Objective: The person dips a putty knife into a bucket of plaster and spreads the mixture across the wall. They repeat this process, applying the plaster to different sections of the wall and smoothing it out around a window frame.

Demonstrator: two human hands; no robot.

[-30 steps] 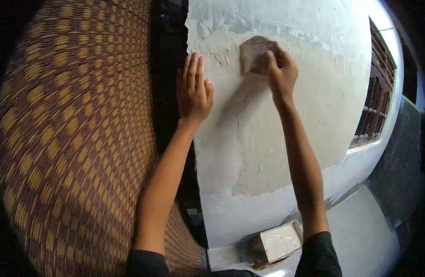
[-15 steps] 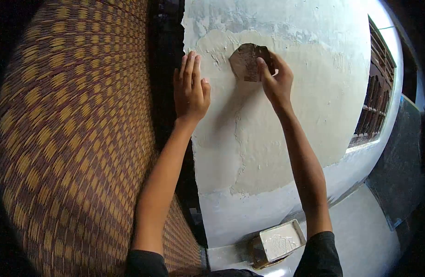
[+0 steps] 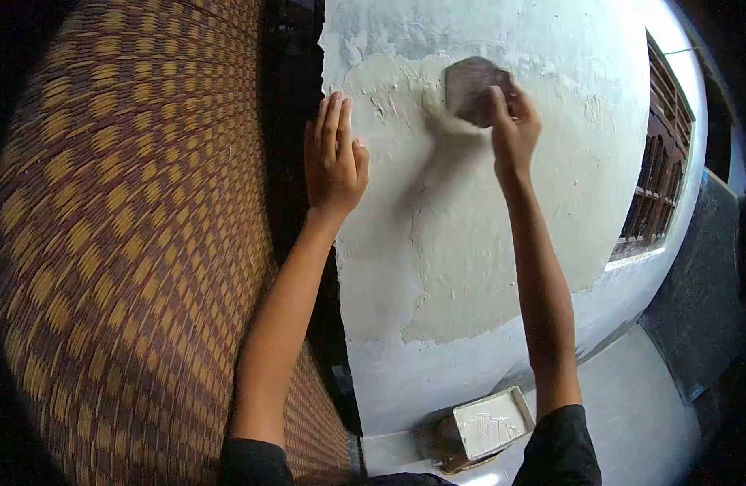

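Observation:
My left hand point(image 3: 336, 154) lies flat against the wall point(image 3: 381, 308) near its rough left edge, fingers stretched upward and nothing in them. In my right hand point(image 3: 515, 121) is a dark, flat scraper point(image 3: 472, 91), its outline smeared by motion. Thumb and fingers grip the right side of the scraper. It is over the upper part of a cream patch of wet filler point(image 3: 502, 219) spread on the pale wall. Whether the blade touches the wall cannot be made out. A shadow falls on the filler below it.
A rectangular container of white filler point(image 3: 493, 425) stands on the floor at the wall's foot. To the left hangs a woven brown and yellow mat point(image 3: 146, 243). A barred window point(image 3: 656, 174) and a dark board point(image 3: 693, 292) are at the right.
My right hand and the scraper have moved to the right and slightly up across the filler. My left hand has stayed in place on the wall.

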